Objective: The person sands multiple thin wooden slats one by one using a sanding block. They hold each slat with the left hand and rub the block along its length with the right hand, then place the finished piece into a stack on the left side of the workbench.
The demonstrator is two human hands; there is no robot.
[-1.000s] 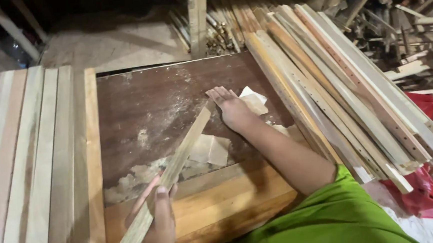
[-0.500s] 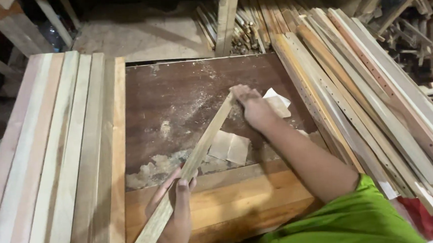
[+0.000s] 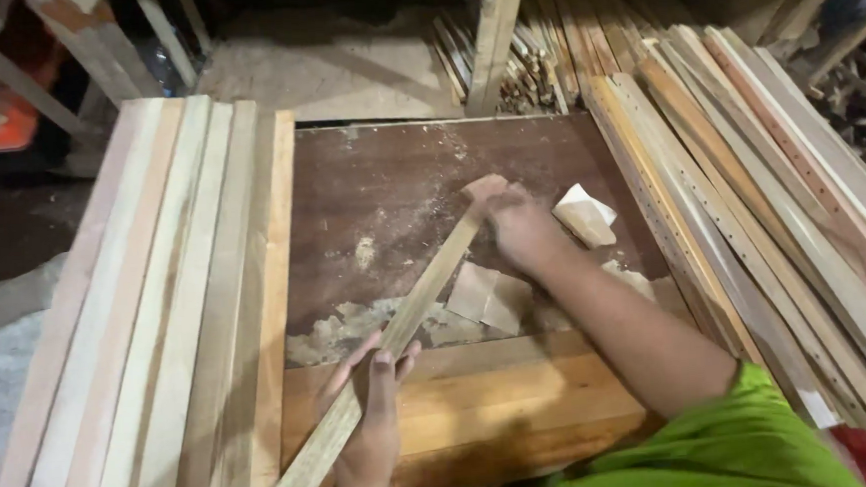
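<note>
The wooden slat lies diagonally across the bench, long, thin and stiff, likely light. The left hand grasps its near part; the right hand clasps the far end. Stacked strips crowd the left, leaning battens the right; mid-bench offers room.

A single head-worn camera looks steeply down from above and just behind the person, facing away from the body. It sits close over the worktop, which fills the middle; the near edge lies at the bottom, and stacked wooden slats flank left and right.
</note>
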